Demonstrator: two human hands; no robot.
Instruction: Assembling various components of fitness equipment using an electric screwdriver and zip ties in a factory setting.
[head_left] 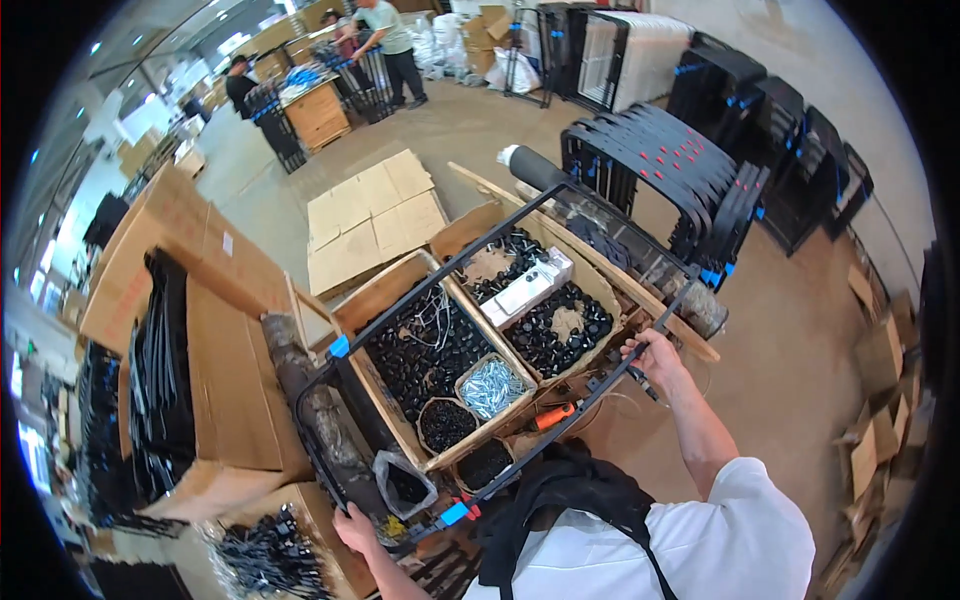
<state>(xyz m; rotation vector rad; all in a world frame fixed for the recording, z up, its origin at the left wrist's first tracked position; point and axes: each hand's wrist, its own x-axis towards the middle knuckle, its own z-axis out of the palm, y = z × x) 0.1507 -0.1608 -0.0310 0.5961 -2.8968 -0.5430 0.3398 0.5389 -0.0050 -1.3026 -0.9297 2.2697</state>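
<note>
A large black tubular frame (455, 264) with blue pieces at its corners lies tilted across the middle of the view, above a divided wooden bin (478, 322). My right hand (655, 358) is closed around the frame's right-hand side. At the lower left my left hand (357, 530) grips the frame near its near left corner. Below the frame, the bin holds many small black plastic parts (405, 365), a box of silver screws (490, 387) and a white box (528, 287). An orange-handled power tool (553, 416) lies by the bin's near edge, between my hands.
Large cardboard boxes (240, 370) with black parts stand at left. Flattened cardboard (375, 222) lies on the floor beyond the bin. Stacked black frames (655, 150) stand at the far right, near wrapped rolls (705, 310). Several people (395, 50) stand around a wooden crate (317, 115) at the back.
</note>
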